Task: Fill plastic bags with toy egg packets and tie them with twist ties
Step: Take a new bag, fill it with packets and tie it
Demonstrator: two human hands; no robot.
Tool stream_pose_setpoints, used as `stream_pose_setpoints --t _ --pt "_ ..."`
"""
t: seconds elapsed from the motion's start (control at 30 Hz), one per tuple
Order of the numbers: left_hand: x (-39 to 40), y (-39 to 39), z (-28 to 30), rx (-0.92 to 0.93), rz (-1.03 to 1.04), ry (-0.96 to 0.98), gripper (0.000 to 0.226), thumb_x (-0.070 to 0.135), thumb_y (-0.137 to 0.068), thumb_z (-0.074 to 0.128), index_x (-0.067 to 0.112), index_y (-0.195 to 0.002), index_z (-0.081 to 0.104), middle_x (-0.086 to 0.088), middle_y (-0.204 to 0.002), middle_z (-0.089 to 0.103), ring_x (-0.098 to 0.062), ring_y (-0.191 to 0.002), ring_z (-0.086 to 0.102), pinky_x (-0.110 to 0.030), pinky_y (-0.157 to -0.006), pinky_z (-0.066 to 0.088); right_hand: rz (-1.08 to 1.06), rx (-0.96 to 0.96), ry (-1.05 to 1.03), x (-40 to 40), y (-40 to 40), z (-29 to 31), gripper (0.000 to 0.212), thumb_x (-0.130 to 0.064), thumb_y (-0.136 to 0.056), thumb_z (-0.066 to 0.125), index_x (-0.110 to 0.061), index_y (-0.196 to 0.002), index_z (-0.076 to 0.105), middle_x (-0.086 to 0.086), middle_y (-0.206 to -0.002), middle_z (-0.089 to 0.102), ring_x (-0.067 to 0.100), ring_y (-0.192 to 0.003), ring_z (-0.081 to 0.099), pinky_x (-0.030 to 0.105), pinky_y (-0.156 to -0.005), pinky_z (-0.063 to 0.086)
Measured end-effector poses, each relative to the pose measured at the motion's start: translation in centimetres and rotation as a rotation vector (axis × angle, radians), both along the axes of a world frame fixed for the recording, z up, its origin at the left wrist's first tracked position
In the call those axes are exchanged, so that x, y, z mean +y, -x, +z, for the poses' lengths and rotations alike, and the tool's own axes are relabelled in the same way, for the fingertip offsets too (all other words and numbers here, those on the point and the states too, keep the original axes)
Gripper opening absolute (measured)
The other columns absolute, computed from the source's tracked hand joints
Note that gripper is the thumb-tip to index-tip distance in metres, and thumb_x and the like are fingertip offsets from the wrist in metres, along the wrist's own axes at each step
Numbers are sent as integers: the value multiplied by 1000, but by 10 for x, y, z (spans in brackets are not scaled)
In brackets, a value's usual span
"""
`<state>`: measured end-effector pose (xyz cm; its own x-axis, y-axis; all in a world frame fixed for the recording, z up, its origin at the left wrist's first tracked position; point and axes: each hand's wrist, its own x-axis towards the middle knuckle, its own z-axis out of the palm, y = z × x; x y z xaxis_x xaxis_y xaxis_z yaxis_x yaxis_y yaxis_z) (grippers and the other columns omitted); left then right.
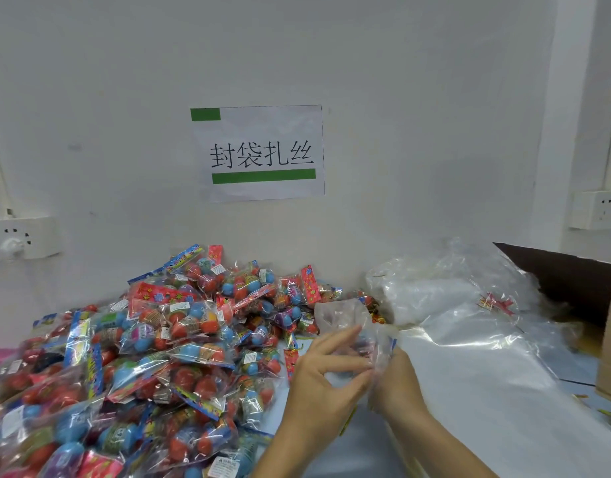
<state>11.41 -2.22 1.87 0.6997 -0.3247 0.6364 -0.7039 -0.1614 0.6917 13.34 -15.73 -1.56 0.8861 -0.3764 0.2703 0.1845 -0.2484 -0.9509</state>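
Closest to me, at the bottom edge, lies the near end of the heap of toy egg packets (131, 357), bright red and blue eggs sealed in clear film with printed header cards, sprawling leftward across the table (497, 426). Just right of the heap the two hands meet over the table's middle. The left hand (326, 374) has its fingers curled forward, thumb and fingertips pinching the thin film of a clear plastic bag (345, 317). The right hand (399, 377) is tucked behind the same film and grips it too, though its fingers are mostly hidden, so I cannot tell exactly how they lie. The bag rises up and away from both hands, its crumpled mouth towards the wall; it looks empty or nearly so, with something coloured faintly showing through.

The packets lie immediately left of the left hand, touching distance, so I judge that hand the likelier to reach for them while the right keeps the bag open.

Further right, a pile of spare clear bags (445, 291) rests on the pale surface, with a small red and gold bundle, probably twist ties (497, 302), on top. A cardboard box (579, 281) stands at the right edge. On the white wall hangs a paper sign (259, 153), with sockets either side.
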Motion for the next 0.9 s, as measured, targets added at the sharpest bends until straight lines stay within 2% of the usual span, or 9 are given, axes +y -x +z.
stream_pose_setpoints --t 0.13,0.23,0.33,0.43,0.5,0.57,0.67,0.77,0.9 --pt "2 2 -1 32 77 224 16 14 -82 67 23 -82 80 16 -97 76 0 -97 67 -17 -84 49 -85 12 -177 -3 2 4 11 -19 -88 73 -15 -81 66 -7 -56 65 9 -48 56 30 -44 44" --pt "6 -9 -5 175 295 354 22 11 -90 64 23 -74 73 8 -69 69 -5 -58 55 -24 -58 46 -45 38 -328 -5 3 8 10 -8 -89 70 -2 -83 64 -3 -44 49 12 -36 40 22 -35 30" --pt "12 -20 -10 374 339 320 11 20 -91 70 22 -80 70 8 -72 68 -16 -71 62 -41 -66 57 33 41 -375 -2 4 10 9 -5 -89 69 3 -87 67 9 -57 55 21 -50 47 28 -46 38" --pt "9 -19 -14 476 195 245 16 28 -86 77 29 -100 70 10 -97 70 -11 -91 66 -34 -73 59 148 -8 -410 6 9 12 8 -6 -87 73 -2 -93 73 25 -80 69 33 -72 63 42 -64 49" --pt "6 -17 -17 407 218 217 22 24 -84 80 33 -101 70 15 -97 70 -2 -90 64 -24 -75 56 238 -49 -450 8 12 13 9 -18 -83 79 -12 -90 77 17 -83 75 32 -79 71 44 -68 55" --pt "5 -16 -17 319 285 229 23 18 -82 81 37 -91 72 18 -90 73 0 -84 65 -18 -73 53 193 -54 -427 8 11 13 9 -21 -81 81 -14 -85 77 9 -78 74 24 -74 69 42 -66 52" --pt "6 -19 -18 211 330 283 18 9 -79 82 27 -75 80 14 -84 75 -5 -82 68 -31 -68 54 28 -74 -386 6 10 13 14 -14 -77 83 -12 -86 72 0 -63 68 7 -53 58 26 -48 47" --pt "3 -15 -16 129 294 249 16 8 -76 85 23 -71 81 15 -87 73 -5 -89 68 -28 -65 52 -55 -114 -386 4 9 14 20 -17 -81 83 -7 -94 70 8 -71 70 16 -60 61 37 -51 52" --pt "1 -13 -15 154 170 244 15 14 -89 73 21 -77 79 6 -77 75 -5 -76 68 -19 -66 50 -106 -128 -368 2 9 16 23 -26 -86 78 -5 -93 69 6 -70 65 18 -54 54 25 -48 38"
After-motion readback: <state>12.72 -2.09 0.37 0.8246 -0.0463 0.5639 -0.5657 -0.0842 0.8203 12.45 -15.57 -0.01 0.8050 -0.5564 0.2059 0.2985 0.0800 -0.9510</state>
